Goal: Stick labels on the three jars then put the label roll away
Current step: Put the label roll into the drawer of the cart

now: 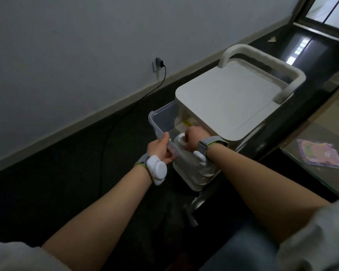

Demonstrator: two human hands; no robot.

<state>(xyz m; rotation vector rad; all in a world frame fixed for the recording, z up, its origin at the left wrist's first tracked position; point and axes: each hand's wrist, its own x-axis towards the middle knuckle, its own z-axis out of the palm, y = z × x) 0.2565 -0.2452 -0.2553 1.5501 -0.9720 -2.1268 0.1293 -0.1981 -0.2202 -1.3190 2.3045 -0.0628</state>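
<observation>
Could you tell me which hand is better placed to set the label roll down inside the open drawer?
Right: the right hand is inside the drawer on the roll; the left hand grips its front.

2 grey wristbands (204,147) with white pods (157,169); pale, possibly grey sleeves (313,237).

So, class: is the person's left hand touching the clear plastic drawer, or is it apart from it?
Touching. The head view shows the left hand closed around the front rim of the clear plastic drawer, thumb on top of the edge and fingers curled beneath it.
</observation>
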